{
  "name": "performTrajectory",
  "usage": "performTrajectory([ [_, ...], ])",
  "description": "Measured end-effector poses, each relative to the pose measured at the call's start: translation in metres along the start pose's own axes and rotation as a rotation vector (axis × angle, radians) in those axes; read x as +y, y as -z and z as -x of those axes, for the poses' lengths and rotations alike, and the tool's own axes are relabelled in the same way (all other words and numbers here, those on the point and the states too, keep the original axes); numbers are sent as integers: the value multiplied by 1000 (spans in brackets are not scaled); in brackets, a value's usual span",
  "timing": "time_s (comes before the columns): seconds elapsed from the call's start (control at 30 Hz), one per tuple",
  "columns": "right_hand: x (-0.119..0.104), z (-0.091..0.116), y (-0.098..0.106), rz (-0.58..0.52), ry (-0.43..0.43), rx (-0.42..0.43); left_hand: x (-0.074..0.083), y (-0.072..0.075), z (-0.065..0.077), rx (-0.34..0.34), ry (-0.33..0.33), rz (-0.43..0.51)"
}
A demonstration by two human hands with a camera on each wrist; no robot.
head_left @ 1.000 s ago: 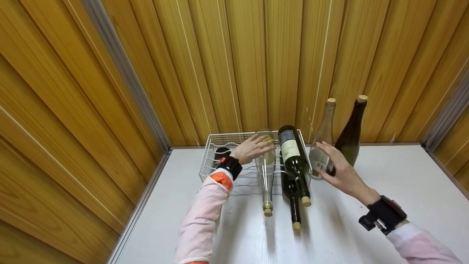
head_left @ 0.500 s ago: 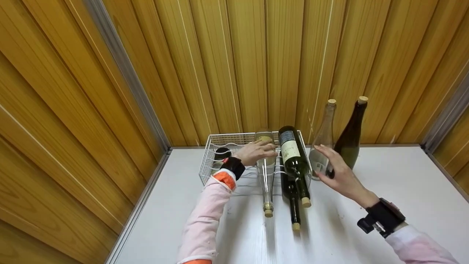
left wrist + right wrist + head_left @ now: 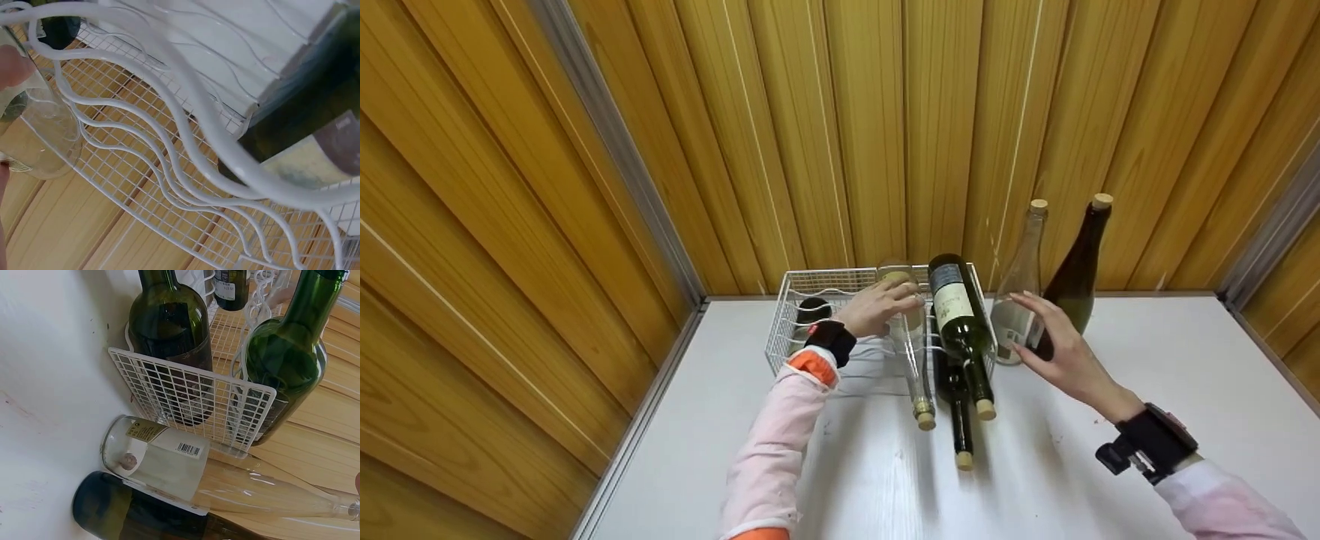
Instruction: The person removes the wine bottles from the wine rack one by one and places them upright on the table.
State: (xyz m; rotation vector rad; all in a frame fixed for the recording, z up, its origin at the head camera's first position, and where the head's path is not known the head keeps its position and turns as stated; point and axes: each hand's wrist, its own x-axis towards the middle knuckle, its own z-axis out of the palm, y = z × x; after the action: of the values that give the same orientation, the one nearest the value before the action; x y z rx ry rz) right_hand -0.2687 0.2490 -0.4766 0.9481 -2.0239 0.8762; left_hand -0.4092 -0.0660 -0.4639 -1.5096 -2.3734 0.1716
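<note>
My left hand [image 3: 877, 307] grips the body of a clear glass wine bottle [image 3: 915, 367] lying on the upper level of a white wire rack [image 3: 777, 330], its corked neck towards me. In the left wrist view, fingertips [image 3: 12, 67] press on this clear bottle [image 3: 53, 132]. To its right on the rack lies a green bottle [image 3: 960, 315] with a pale label, and below that a dark bottle [image 3: 962, 427]. My right hand [image 3: 1065, 352], fingers gently curved, hovers near a standing clear bottle [image 3: 1024, 262] and holds nothing.
Behind my right hand stands a dark corked bottle [image 3: 1080, 262], close beside the clear one. Another dark bottle [image 3: 812, 315] lies at the rack's left side, low down. The white table [image 3: 697, 465] meets wooden panel walls [image 3: 840, 135] at the back and left.
My left hand's fingers have curled from flat to around the clear bottle. That bottle's neck has swung to the right and its base slightly left. The right hand has barely moved.
</note>
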Motion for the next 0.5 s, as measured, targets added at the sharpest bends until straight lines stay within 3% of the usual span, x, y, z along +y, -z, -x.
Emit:
performTrajectory([
  [0.17,-1,-1,3,-5,-14,-2,-5,7,6,144,54,55],
  [0.37,0,-9,11,-26,-28,18,-6,23,8,291,259,172],
  [0.5,1,-12,11,-39,-29,54,-4,28,10,364,339,218],
])
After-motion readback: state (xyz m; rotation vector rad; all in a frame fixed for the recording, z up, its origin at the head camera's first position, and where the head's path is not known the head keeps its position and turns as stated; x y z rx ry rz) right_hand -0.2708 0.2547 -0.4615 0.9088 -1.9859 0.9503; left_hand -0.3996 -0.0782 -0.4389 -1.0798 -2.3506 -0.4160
